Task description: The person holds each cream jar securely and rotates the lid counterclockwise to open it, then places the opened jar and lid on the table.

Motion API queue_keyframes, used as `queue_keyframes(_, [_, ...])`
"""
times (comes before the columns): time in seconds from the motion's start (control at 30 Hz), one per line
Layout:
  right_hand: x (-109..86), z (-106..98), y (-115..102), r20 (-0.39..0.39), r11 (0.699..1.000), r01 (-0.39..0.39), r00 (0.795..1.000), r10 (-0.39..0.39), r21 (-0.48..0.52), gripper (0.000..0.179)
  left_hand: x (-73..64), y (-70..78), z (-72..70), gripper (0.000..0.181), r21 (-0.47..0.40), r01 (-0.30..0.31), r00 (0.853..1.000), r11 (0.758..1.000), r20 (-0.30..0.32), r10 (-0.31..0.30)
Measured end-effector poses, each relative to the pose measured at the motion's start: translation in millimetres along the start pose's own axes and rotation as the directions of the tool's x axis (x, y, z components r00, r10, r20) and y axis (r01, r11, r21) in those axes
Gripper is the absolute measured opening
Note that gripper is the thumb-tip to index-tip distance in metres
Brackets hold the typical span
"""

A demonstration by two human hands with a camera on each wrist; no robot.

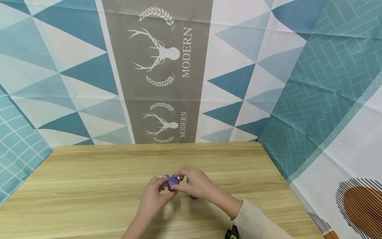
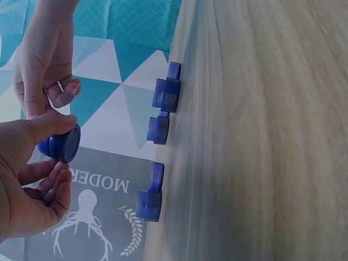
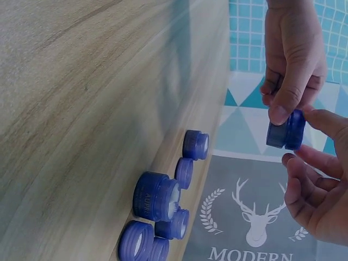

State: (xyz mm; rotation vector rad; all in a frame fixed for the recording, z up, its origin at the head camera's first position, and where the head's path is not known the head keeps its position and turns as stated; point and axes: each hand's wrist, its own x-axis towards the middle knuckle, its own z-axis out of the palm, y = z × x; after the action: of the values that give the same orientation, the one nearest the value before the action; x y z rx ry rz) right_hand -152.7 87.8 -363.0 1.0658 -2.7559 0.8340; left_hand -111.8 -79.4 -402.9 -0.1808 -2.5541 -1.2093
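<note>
A small purple-blue cream jar with a cap on it is up above the table, pinched between both hands. My left hand grips it from the left with thumb and fingers. From the other side my right hand pinches it between thumb and index finger. The right wrist view shows the jar lying sideways in that picture, the left thumb on one end and the right fingertips at the other. Below the hands stand open jars with white inside, among them a larger jar and a smaller jar.
Loose lids, such as one lid and a larger lid, lie among the jars on the wooden table. Patterned cloth hangs behind the table and along its sides. A dark object shows by the right sleeve.
</note>
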Motion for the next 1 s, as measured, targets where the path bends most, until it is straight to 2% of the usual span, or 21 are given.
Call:
queue_keyframes(0.23, [0.1, -1.2, -1.2, 0.065, 0.996, 0.052, 0.997, -0.048, -0.075, 0.036, -0.5, -1.0, -0.2, 0.037, 0.009, 0.027, 0.999, 1.000, 0.027, -0.027])
queue_keyframes(0.5, [-0.5, -1.1, -2.0, 0.000, 0.999, -0.014, 1.000, 0.014, -0.036, 0.033, -0.2, 0.4, -1.0, 0.035, 0.001, 0.024, 1.000, 1.000, 0.013, -0.024])
queue_keyframes(0.73, [1.0, -3.0, -3.1, 0.087, 0.994, 0.048, 0.995, -0.040, -0.100, 0.034, -0.8, 1.3, -0.9, 0.034, 0.008, 0.013, 1.000, 1.000, 0.022, -0.013])
queue_keyframes(0.83, [0.4, -4.3, -3.6, 0.097, 0.996, 0.029, 0.995, -0.021, -0.082, 0.038, -0.9, 1.7, -1.8, 0.035, 0.001, 0.037, 0.999, 0.999, 0.029, -0.037])
queue_keyframes(1.0, [-0.5, -4.6, -3.2, 0.038, 0.999, -0.031, 0.999, 0.031, -0.019, 0.040, -0.5, 2.1, -2.2, 0.036, 0.003, 0.031, 0.999, 1.000, 0.014, -0.031])
